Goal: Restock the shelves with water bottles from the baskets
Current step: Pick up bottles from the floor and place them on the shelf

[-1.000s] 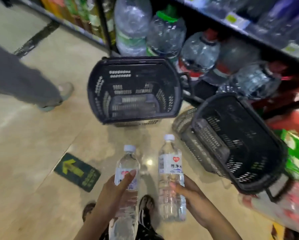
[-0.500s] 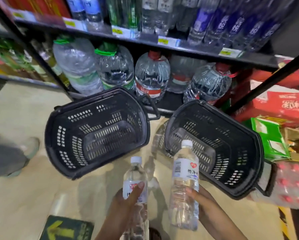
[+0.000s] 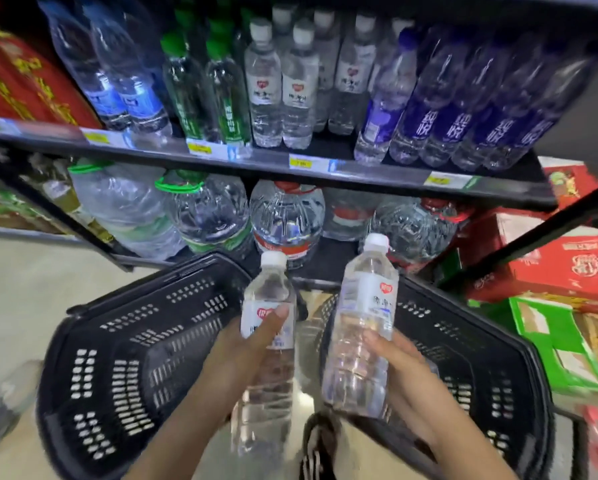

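Crowding is the hazard — the left hand [image 3: 235,362] curls round the left bottle [image 3: 270,289] and the right hand [image 3: 405,372] round the right bottle [image 3: 367,306], both held below the upper shelf [image 3: 377,174]. White-capped bottles [image 3: 280,91] on that shelf stand tightly packed; a hurried push could topple them.

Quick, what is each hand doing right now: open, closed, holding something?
Left hand: grips a clear plastic water bottle with a white cap.
Right hand: grips a second clear plastic water bottle.
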`<state>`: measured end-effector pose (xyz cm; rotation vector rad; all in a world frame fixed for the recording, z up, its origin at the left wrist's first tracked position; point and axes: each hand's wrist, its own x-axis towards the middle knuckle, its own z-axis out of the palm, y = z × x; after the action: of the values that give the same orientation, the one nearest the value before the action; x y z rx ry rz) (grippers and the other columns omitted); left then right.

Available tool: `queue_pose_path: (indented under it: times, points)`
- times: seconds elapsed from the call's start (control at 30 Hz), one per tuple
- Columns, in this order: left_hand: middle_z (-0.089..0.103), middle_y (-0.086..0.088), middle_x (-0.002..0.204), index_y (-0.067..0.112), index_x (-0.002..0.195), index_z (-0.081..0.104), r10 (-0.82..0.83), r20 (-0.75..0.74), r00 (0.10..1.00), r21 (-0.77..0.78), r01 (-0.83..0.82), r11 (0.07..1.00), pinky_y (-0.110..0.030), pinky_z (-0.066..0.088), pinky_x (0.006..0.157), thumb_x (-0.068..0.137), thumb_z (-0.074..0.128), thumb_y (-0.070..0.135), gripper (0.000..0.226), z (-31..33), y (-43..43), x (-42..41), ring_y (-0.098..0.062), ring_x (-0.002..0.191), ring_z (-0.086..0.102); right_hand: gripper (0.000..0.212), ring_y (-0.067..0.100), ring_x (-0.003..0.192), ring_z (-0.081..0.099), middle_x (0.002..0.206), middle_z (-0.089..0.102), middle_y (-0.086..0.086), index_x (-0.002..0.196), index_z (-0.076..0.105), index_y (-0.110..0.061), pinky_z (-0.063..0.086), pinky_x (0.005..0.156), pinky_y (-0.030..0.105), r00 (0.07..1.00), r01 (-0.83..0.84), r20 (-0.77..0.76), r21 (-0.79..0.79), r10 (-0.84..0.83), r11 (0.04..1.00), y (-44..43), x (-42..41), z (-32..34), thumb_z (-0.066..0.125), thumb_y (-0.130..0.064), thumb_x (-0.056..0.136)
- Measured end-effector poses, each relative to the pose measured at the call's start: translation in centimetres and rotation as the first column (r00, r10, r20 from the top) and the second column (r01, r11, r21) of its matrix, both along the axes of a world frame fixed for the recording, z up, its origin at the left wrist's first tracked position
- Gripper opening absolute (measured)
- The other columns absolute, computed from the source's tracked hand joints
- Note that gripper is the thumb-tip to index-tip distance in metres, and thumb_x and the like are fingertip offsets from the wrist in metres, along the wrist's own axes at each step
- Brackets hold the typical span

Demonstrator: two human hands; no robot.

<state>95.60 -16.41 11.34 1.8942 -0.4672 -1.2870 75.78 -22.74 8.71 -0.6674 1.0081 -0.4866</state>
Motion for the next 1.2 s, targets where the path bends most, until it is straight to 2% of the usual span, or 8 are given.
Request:
queue_pose_path:
  times: [0.07,0.13,0.33,0.5,0.6,0.73,0.9,1.2]
  points:
    - [0.061,0.016,0.053,0.034,0.070,0.058,0.004,0.042,0.999,-0.006,-0.004,1.000,-0.017,0.040,0.046,0.070,0.053,0.068,0.034,0.2,-4.1,0.0,0.001,0.050,0.057,0.096,0.029,0.102,0.068,0.112,0.070,0.012,0.122,0.062,-0.011,0.051,0.093,0.046,0.998,-0.036,-0.049,-0.079,0.032,0.996,-4.2,0.5,0.5,0.093,-0.049,0.040]
    - [0.054,0.017,0.060,0.035,0.075,0.053,0.011,0.041,0.999,-0.035,-0.009,0.999,-0.018,0.034,0.046,0.081,0.050,0.064,0.029,0.7,-7.8,0.1,0.001,0.055,0.052,0.078,0.026,0.105,0.067,0.113,0.071,0.007,0.119,0.064,-0.017,0.042,0.104,0.052,0.996,-0.077,-0.064,-0.142,0.068,0.987,-8.0,1.0,0.9,0.088,-0.048,0.051]
    - [0.052,0.021,0.076,0.038,0.082,0.055,0.052,0.118,0.992,-0.147,-0.034,0.989,-0.023,0.038,0.060,0.076,0.053,0.066,0.029,1.3,-16.9,1.9,0.002,0.069,0.051,0.082,0.020,0.116,0.061,0.120,0.068,-0.001,0.123,0.061,-0.022,0.031,0.112,0.052,0.988,-0.155,-0.072,-0.309,0.139,0.938,-17.6,4.1,1.4,0.085,-0.057,0.052]
    - [0.059,0.014,0.080,0.043,0.076,0.051,0.042,0.230,0.972,-0.214,0.008,0.977,-0.021,0.035,0.056,0.076,0.050,0.070,0.027,2.1,-21.7,3.8,0.000,0.069,0.051,0.059,0.027,0.113,0.063,0.120,0.067,0.009,0.125,0.056,-0.010,0.042,0.105,0.053,0.986,-0.167,-0.060,-0.481,0.157,0.861,-24.3,8.0,1.5,0.075,-0.032,0.074]
    - [0.063,0.017,0.062,0.034,0.074,0.057,0.023,0.308,0.951,-0.285,0.069,0.956,-0.013,0.042,0.048,0.076,0.052,0.070,0.037,2.0,-23.9,5.1,0.005,0.053,0.057,0.057,0.021,0.113,0.063,0.121,0.067,0.004,0.128,0.050,-0.007,0.046,0.101,0.045,0.990,-0.142,-0.068,-0.576,0.126,0.805,-26.9,9.8,1.6,0.073,-0.026,0.079]
    - [0.064,0.032,0.064,0.037,0.078,0.059,0.014,0.299,0.954,-0.365,0.101,0.926,-0.011,0.040,0.060,0.064,0.048,0.065,0.033,1.4,-25.4,6.3,0.019,0.062,0.057,0.058,0.016,0.107,0.065,0.116,0.067,0.002,0.124,0.047,-0.012,0.051,0.097,0.040,0.993,-0.055,-0.116,-0.672,-0.031,0.739,-29.0,11.9,0.7,0.075,-0.030,0.076]
    - [0.064,0.035,0.064,0.038,0.080,0.059,0.043,0.265,0.963,-0.405,0.071,0.911,-0.015,0.039,0.065,0.061,0.048,0.066,0.036,0.4,-26.2,7.4,0.019,0.064,0.060,0.041,0.001,0.095,0.063,0.109,0.065,-0.005,0.118,0.046,-0.011,0.049,0.078,0.012,0.970,-0.009,-0.166,-0.757,-0.179,0.654,-29.8,14.4,0.4,0.070,-0.024,0.087]
    - [0.062,0.039,0.066,0.037,0.098,0.056,0.001,0.288,0.958,-0.456,0.136,0.879,-0.003,0.041,0.053,0.067,0.050,0.061,0.040,-1.5,-25.2,9.4,0.021,0.066,0.058,0.040,0.012,0.101,0.055,0.111,0.057,-0.002,0.105,0.036,-0.011,0.042,0.074,0.013,0.905,-0.173,-0.359,-0.800,-0.228,0.575,-31.3,16.0,-2.3,0.068,-0.029,0.088]
